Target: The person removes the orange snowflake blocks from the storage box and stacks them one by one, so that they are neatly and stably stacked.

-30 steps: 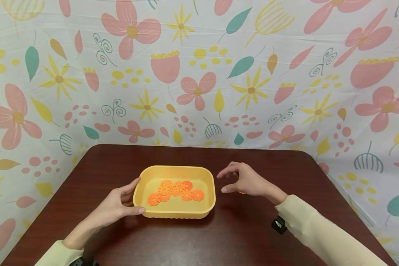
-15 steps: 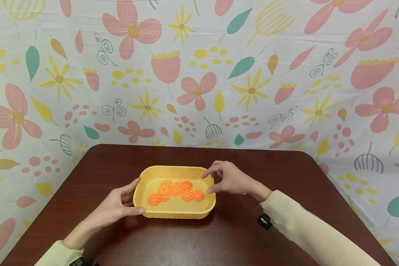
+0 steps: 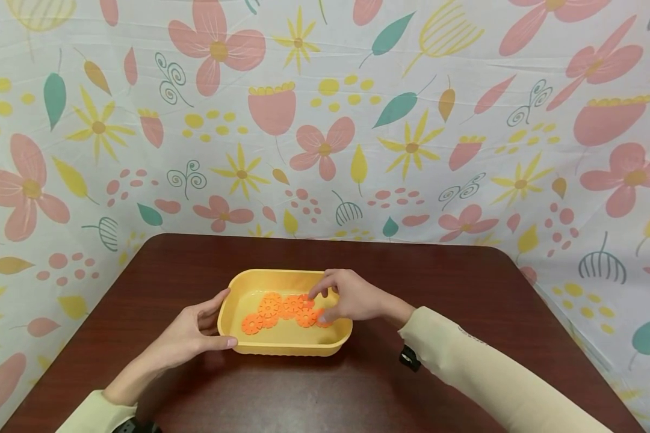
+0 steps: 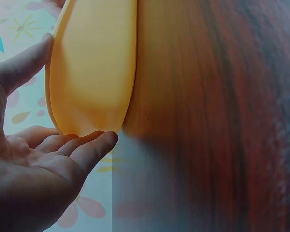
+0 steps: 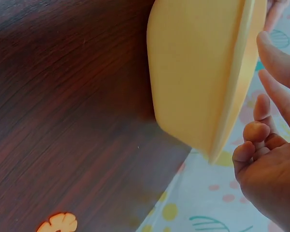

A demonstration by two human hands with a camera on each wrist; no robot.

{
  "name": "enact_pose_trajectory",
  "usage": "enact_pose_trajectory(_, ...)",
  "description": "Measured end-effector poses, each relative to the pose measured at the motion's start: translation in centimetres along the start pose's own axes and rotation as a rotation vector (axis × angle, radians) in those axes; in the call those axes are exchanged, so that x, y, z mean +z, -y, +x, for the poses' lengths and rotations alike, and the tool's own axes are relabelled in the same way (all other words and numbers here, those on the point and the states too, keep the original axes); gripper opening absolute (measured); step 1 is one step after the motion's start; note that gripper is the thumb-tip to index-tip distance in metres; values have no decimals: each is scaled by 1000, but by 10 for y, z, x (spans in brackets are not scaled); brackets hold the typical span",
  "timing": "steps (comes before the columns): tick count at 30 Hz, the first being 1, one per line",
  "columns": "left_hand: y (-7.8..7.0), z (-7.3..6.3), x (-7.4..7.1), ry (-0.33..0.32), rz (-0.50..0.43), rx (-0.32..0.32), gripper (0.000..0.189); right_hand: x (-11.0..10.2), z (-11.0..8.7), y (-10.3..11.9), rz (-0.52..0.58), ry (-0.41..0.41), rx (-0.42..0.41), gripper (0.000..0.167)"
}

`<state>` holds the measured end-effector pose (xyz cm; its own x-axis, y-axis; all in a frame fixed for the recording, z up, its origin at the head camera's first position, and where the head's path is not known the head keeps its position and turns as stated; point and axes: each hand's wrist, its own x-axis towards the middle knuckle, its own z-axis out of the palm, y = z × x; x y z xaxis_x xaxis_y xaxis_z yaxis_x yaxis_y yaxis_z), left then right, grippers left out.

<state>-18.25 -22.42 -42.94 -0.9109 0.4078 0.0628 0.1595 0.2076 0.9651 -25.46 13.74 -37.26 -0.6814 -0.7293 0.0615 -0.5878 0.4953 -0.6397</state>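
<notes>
A shallow yellow plastic bin (image 3: 287, 349) stands on the table with several flat orange flower-shaped pieces (image 3: 269, 308) lying on its floor. My left hand (image 3: 192, 328) grips the bin's left end, thumb at the near corner of the rim and fingers against the outer wall. Over the right rim reaches my right hand (image 3: 360, 296), thumb and forefinger apart above the rightmost pieces and partly covering them. Nothing shows between those fingertips. In the right wrist view, the other fingers of that hand are loosely bent outside the bin (image 5: 195, 72).
One more orange flower piece (image 5: 58, 224) lies on the dark wooden table (image 5: 82, 111), right of the bin; the right arm hides it in the head view. A floral cloth (image 3: 325, 120) hangs behind the table.
My right hand has moved left, from beside the bin across its right rim to above the orange pieces. The left hand and the bin have stayed in place.
</notes>
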Motion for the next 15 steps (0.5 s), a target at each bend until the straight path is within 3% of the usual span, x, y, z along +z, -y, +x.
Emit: enact_pose_trajectory(15, 0, 0, -1, 2, -9, 5, 105, 13, 17, -4, 11, 92, 0, 40)
